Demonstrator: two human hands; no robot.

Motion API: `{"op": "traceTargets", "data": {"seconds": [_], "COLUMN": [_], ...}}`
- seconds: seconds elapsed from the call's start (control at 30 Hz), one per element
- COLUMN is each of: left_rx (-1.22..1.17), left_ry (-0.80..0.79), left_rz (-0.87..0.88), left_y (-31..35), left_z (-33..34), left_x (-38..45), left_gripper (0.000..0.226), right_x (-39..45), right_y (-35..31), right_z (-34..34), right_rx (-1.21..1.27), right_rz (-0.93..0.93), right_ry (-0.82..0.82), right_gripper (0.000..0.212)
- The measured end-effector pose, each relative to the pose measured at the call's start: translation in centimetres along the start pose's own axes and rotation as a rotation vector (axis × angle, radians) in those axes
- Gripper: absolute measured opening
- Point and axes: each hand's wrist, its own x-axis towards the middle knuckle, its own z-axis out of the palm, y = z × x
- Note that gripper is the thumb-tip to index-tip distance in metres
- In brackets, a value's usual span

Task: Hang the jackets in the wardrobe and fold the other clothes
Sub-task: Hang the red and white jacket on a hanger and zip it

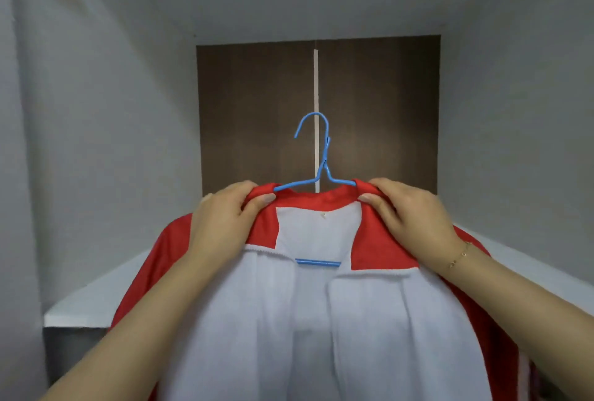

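Red jacket (308,314) with white front panels and lining, on a blue wire hanger (316,156); brown wardrobe back panel (257,111) with a pale vertical strip; grey-white side walls; thin bracelet (461,254), apparently gold.

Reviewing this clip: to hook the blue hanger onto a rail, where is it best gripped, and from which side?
Probably at the twisted neck of the blue hanger, just below the hook, coming from the right: the hook opens leftward and the neck stands bare above the red and white jacket. Both the left hand and the right hand currently pinch the collar instead.
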Motion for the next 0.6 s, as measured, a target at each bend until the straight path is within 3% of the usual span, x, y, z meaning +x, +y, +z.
{"op": "traceTargets", "data": {"seconds": [0.1,0.23,0.4,0.53,0.6], "left_rx": [0.07,0.15,0.188,0.175,0.117], "left_ry": [0.018,-0.16,-0.321,-0.545,-0.602], "left_rz": [0.022,-0.047,-0.122,-0.167,-0.194], "left_y": [-1.2,-4.4,-9.0,-11.9,-12.0], "left_z": [3.4,10.3,17.3,19.9,20.3], "left_x": [6.3,11.2,11.3,9.1,8.7], "left_gripper": [0.033,0.037,0.037,0.033,0.03], "right_x": [4.6,7.3,6.7,4.2,4.0], "right_y": [4.9,10.8,15.1,15.4,15.8], "right_z": [3.8,11.2,18.6,22.0,22.8], "right_rx": [-0.05,-0.179,-0.199,-0.094,-0.038], "right_rz": [0.004,0.037,0.0,0.03,0.045], "right_ry": [0.0,-0.227,-0.409,-0.644,-0.725], "right_gripper": [0.046,0.044,0.047,0.074,0.058]}}
